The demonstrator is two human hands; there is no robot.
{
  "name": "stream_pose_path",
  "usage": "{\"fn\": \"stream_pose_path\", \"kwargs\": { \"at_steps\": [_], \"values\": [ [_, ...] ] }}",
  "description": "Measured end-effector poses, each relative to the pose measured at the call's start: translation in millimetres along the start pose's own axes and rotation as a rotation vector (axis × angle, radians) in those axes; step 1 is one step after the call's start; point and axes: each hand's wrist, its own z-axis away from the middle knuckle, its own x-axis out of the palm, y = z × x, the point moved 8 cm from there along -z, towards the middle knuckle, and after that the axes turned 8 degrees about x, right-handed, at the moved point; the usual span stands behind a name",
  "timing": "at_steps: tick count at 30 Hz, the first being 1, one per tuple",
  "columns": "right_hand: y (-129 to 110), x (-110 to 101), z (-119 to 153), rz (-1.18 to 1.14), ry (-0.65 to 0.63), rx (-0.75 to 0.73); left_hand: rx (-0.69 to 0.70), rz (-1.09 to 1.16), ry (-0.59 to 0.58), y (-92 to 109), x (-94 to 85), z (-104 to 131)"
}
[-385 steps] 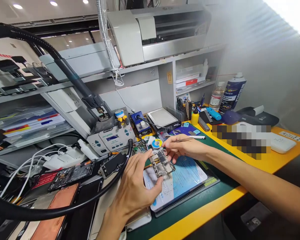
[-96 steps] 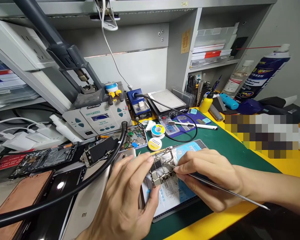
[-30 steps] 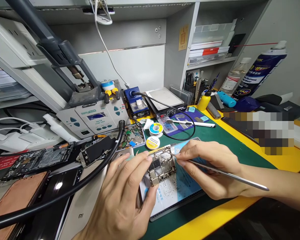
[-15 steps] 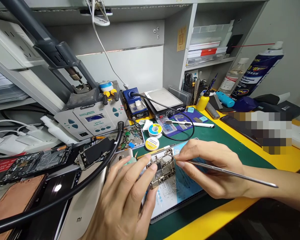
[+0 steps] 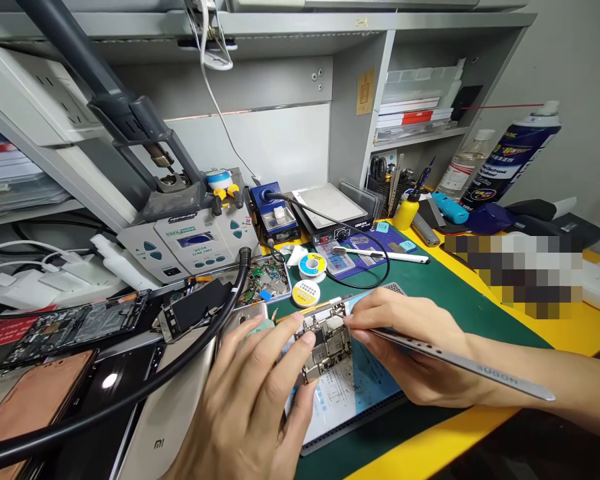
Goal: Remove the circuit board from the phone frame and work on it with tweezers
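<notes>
A small phone circuit board (image 5: 333,343) lies on a blue and white pad (image 5: 367,373) on the green mat. My left hand (image 5: 255,393) grips its left side between thumb and fingers. From the right, my right hand (image 5: 415,347) pinches metal tweezers (image 5: 460,365) marked with holes and lettering; their wide end points right. The tips are hidden or too small to make out near the board's upper right edge.
Phones (image 5: 167,407) and a black hose (image 5: 195,340) lie at the left. Behind stand a hot-air station (image 5: 195,243), a solder spool (image 5: 313,265), a round tin (image 5: 306,293) and a white brush (image 5: 405,257). A spray can (image 5: 513,157) is at the right.
The tweezers have turned in my right hand, so their flat, marked side now shows. The whole view has shifted slightly. My left hand keeps its hold on the board.
</notes>
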Motion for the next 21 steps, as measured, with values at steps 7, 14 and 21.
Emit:
{"fn": "stream_pose_path", "kwargs": {
  "at_steps": [7,14,21],
  "values": [
    [-0.3,-8.2,-7.8,-0.114,0.05,0.064,-0.009,-0.012,0.017,-1.7,-0.4,1.0],
    [11.6,-9.0,-6.5,-0.358,0.075,0.213,-0.029,-0.029,0.035,-3.2,-0.9,1.6],
    [34.0,2.6,0.5,-0.634,-0.012,0.553,-0.092,0.023,-0.012,-13.4,6.2,10.4]
  ]
}}
